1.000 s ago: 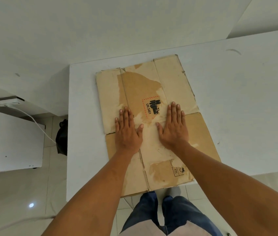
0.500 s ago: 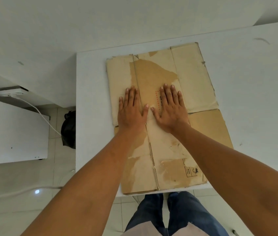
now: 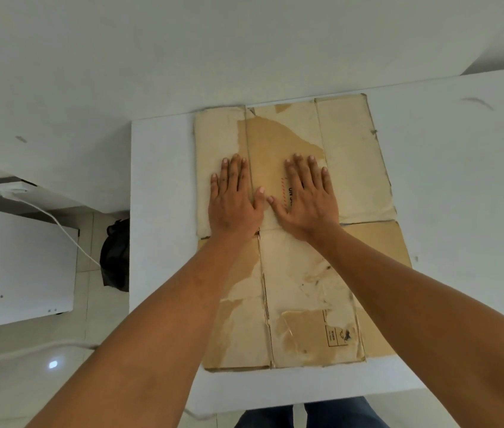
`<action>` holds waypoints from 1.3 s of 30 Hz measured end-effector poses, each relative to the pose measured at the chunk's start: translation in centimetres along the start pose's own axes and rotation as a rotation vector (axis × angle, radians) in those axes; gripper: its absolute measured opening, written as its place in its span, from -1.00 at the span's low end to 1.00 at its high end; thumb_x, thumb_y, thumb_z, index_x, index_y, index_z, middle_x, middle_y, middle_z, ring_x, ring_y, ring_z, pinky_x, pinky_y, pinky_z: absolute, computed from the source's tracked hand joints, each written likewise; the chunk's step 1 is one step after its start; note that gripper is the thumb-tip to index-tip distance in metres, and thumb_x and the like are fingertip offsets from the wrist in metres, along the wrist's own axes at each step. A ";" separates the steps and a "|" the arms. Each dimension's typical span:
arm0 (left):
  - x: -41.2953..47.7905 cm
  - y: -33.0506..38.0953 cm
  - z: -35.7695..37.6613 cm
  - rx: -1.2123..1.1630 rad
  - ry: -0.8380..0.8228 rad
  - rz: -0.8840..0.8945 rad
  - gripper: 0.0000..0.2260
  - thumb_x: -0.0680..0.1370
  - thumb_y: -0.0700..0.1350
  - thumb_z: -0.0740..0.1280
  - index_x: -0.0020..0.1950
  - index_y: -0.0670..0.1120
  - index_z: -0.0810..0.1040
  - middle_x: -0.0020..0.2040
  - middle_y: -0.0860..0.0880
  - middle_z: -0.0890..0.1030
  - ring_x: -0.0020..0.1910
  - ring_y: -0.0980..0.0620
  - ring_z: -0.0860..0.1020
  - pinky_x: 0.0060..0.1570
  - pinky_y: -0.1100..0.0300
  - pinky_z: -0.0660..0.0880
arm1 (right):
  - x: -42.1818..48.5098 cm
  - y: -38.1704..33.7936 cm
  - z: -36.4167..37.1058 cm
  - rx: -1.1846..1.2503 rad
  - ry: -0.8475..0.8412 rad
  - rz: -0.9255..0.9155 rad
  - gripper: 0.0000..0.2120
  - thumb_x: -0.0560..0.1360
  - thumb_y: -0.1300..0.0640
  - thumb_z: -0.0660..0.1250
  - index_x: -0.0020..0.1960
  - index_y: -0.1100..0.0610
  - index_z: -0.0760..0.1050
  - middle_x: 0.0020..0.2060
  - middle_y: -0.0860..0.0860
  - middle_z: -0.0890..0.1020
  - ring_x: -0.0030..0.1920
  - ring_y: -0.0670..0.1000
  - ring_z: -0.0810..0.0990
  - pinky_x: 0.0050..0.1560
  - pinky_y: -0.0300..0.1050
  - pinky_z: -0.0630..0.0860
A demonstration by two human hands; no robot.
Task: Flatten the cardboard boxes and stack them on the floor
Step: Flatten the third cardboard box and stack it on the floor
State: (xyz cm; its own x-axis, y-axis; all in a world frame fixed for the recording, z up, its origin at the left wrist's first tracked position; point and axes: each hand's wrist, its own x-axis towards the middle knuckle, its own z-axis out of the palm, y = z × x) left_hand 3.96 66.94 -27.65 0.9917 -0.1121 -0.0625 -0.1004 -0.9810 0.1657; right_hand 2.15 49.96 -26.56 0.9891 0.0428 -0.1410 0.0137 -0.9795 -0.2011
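Note:
A worn, flattened cardboard box (image 3: 352, 168) lies spread on the white table (image 3: 460, 211), its torn surface showing lighter patches and a partly covered printed label. My left hand (image 3: 233, 202) presses flat on the box's left panel with straight fingers. My right hand (image 3: 308, 199) presses flat beside it, over the label, fingers spread. The two thumbs nearly meet at the middle crease. The near edge of the box reaches close to the table's front edge.
A second white table (image 3: 13, 267) stands to the left, with a white cable (image 3: 59, 223) running from a power strip (image 3: 0, 189). A black bag (image 3: 116, 257) sits on the tiled floor (image 3: 28, 381) between the tables. A white wall rises behind.
Both hands have slid forward along the cardboard, away from me, and now cover most of the label. The box itself stays flat on the table.

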 end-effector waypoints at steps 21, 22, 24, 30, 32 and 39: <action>-2.3 0.6 -1.4 -0.136 -0.067 -0.029 -0.37 0.70 0.09 0.04 0.65 -0.19 -0.10 0.66 -0.11 -0.09 0.63 -0.05 -0.14 0.60 -0.04 -0.14 | -4.3 -0.3 -0.4 0.029 -0.047 0.043 -0.22 0.64 -0.33 -0.18 0.67 0.11 -0.29 0.64 0.05 -0.33 0.62 0.10 -0.40 0.63 0.15 -0.24; -4.5 1.1 -1.0 -0.130 -0.046 -0.029 -0.38 0.70 0.08 0.04 0.65 -0.19 -0.07 0.66 -0.11 -0.06 0.64 -0.06 -0.12 0.60 -0.05 -0.12 | -6.3 -0.5 0.0 0.024 -0.035 0.051 -0.22 0.65 -0.32 -0.17 0.67 0.11 -0.29 0.64 0.05 -0.34 0.62 0.10 -0.40 0.63 0.15 -0.24; -7.9 2.2 -0.1 -0.112 -0.029 -0.034 -0.39 0.68 0.08 0.03 0.65 -0.19 -0.01 0.66 -0.12 -0.01 0.64 -0.07 -0.10 0.59 -0.09 -0.10 | -9.1 -0.6 0.9 0.023 -0.017 0.062 -0.23 0.66 -0.30 -0.15 0.68 0.11 -0.29 0.64 0.05 -0.34 0.63 0.10 -0.38 0.64 0.16 -0.22; -10.5 3.0 0.8 -0.003 -0.055 -0.065 -0.36 0.65 0.15 -0.09 0.65 -0.15 -0.10 0.66 -0.11 -0.11 0.63 -0.08 -0.18 0.59 -0.13 -0.11 | -10.7 -0.6 2.2 -0.016 0.011 0.052 -0.23 0.66 -0.31 -0.17 0.68 0.14 -0.26 0.65 0.08 -0.30 0.64 0.11 -0.35 0.64 0.20 -0.18; -10.4 2.9 0.9 0.008 -0.069 -0.070 -0.36 0.65 0.15 -0.12 0.65 -0.16 -0.12 0.66 -0.11 -0.13 0.63 -0.08 -0.19 0.58 -0.14 -0.11 | -10.3 -0.6 2.1 -0.008 -0.008 0.051 -0.21 0.65 -0.32 -0.16 0.68 0.14 -0.26 0.65 0.08 -0.30 0.63 0.11 -0.36 0.63 0.19 -0.20; -11.2 2.3 -0.1 -0.110 -0.093 -0.051 -0.38 0.69 0.14 0.00 0.65 -0.14 -0.07 0.66 -0.08 -0.08 0.63 -0.04 -0.15 0.59 -0.10 -0.12 | -14.5 0.9 2.4 0.017 -0.004 0.052 -0.21 0.65 -0.34 -0.12 0.68 0.08 -0.28 0.66 0.05 -0.27 0.64 0.09 -0.35 0.64 0.17 -0.20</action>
State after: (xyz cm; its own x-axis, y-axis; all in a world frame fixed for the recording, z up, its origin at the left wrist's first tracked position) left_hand -7.38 65.96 -26.48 0.9831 -0.0815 -0.1638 -0.0355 -0.9632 0.2664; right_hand -12.53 48.95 -27.06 0.9878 -0.0076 -0.1553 -0.0404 -0.9770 -0.2093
